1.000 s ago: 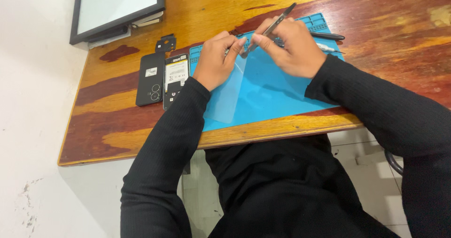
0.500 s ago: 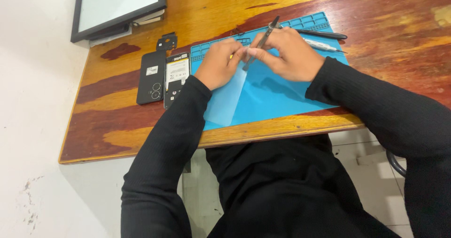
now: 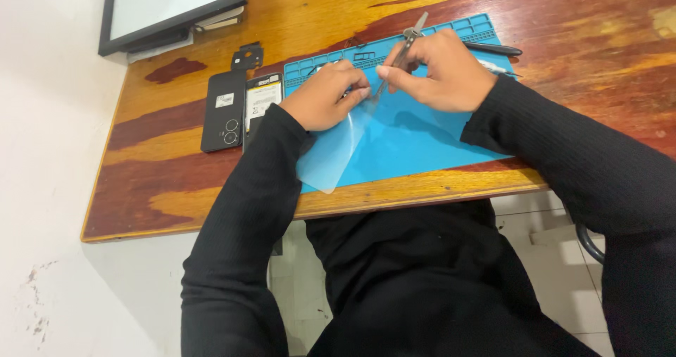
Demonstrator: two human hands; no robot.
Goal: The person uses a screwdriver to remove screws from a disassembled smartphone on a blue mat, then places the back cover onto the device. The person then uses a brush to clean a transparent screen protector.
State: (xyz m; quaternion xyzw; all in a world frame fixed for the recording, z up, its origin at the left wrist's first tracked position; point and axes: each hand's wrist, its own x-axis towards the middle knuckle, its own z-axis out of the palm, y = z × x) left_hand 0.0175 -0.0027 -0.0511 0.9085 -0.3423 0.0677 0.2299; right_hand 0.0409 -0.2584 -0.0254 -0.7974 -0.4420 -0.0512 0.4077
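My left hand (image 3: 325, 95) pinches the top edge of a thin clear plastic film (image 3: 332, 156) that hangs down over a blue work mat (image 3: 422, 142). My right hand (image 3: 445, 70) grips metal tweezers (image 3: 401, 51), their tip pointing at the film's upper corner next to my left fingers. Both hands hover over the mat's upper middle. What lies under my left palm is hidden.
A black phone back cover (image 3: 224, 110) and an opened phone body (image 3: 261, 103) lie left of the mat on the wooden table (image 3: 176, 188). A small black bracket (image 3: 248, 55) sits above them. A framed screen (image 3: 169, 5) rests at the far left corner. A dark pen-like tool (image 3: 493, 48) lies at the mat's top right.
The film has swung down and left, now trailing toward the table's front edge. My hands have stayed close together over the mat, and the tweezers remain at the film's corner.
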